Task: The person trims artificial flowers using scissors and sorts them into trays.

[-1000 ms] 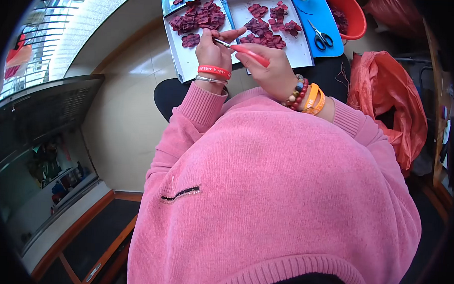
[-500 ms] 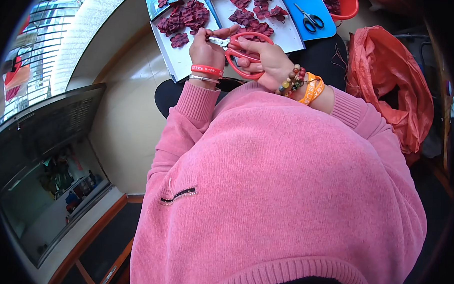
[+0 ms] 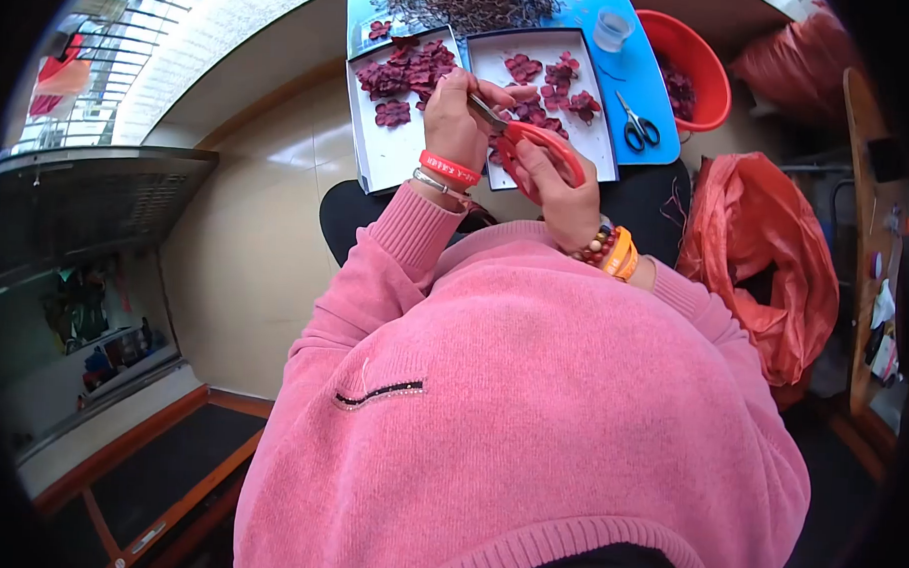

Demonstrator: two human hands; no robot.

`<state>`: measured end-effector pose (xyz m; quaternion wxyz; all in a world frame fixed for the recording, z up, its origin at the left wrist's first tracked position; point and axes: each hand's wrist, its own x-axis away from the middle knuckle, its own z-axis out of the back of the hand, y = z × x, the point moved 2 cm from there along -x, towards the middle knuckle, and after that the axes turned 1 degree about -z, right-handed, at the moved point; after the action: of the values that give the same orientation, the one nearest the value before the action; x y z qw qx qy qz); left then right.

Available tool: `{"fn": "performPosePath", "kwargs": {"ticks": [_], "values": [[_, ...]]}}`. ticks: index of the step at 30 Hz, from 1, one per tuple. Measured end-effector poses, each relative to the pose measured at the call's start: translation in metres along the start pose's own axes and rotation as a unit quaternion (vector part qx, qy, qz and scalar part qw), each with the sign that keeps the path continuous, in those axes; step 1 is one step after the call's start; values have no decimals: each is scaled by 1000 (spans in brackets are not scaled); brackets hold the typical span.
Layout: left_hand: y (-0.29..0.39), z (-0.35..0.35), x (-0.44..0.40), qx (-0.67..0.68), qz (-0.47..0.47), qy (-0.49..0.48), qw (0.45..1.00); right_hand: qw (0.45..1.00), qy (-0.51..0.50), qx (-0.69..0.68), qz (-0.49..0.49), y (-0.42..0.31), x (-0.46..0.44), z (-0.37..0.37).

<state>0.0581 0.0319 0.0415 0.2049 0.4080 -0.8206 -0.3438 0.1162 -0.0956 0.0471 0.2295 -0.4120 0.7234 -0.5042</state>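
Note:
My right hand (image 3: 563,193) is wrapped round the handles of red-handled scissors (image 3: 547,147), whose blades point up and left. The blade tips touch or lie right beside the fingers of my left hand (image 3: 458,124). Thumb and forefinger of that hand are pinched together on something I cannot make out. Beyond the hands, a white tray (image 3: 379,156) at the left holds a pile of dark red flowers (image 3: 407,70). A second white tray (image 3: 601,154) at the right holds several more flowers (image 3: 560,79), partly hidden by my hands.
A blue table (image 3: 658,106) bears black scissors (image 3: 637,128), a clear cup (image 3: 611,31) and a heap of thin brown stems (image 3: 469,4). A red basin (image 3: 720,83) with dark red pieces stands to its right. Nearer me is a red plastic bag (image 3: 766,255).
The view has shifted, showing more of the table. The red scissors turned from edge-on to showing their loops, and their blades now point up and left at my left fingers.

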Motion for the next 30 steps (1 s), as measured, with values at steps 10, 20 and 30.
{"fn": "performPosePath", "kwargs": {"ticks": [10, 20, 30], "values": [[42, -15, 6, -53, -104, -47, 992, 890, -127, -316, -304, -6, -12, -17], [42, -6, 18, -132, -80, -24, 988, 946, -103, 231, 202, -12, -3, -16], [52, -7, 22, 33, -70, -156, 985, 979, -113, -139, -99, -14, -3, 3]]}}
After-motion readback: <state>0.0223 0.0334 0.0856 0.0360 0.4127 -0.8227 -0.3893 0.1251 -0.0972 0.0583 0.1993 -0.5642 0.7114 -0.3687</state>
